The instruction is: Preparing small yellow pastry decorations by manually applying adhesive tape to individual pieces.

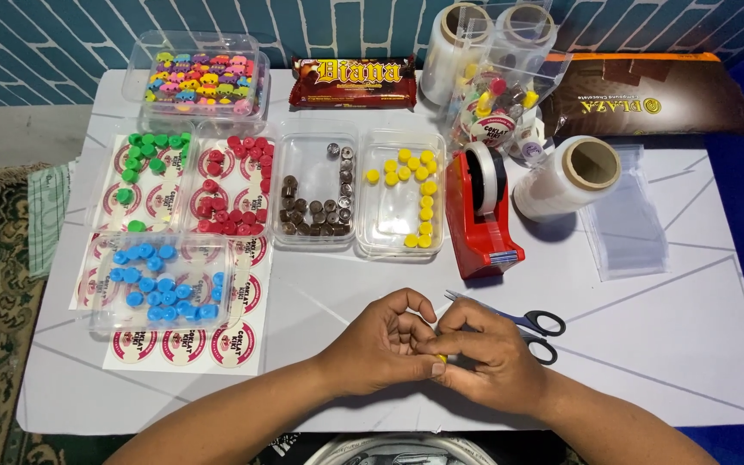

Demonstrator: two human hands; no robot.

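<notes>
Two hands, left hand (381, 344) and right hand (484, 353), pinch one small, possibly yellow piece (442, 357); one scissors (527, 327) beside.

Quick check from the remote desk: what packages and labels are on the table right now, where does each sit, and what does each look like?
Chocolate bar package: far edge, centre; long, dark brown and red, gold lettering.
Large chocolate bag: far right; flat, dark brown with an orange strip.
Sticker sheets: left, under the clear trays; white sheets of round red-and-white labels.
Clear bag: far centre-right, between the film rolls; holds coloured pieces and a round label.
Both hands pinch a small yellow piece.
</notes>
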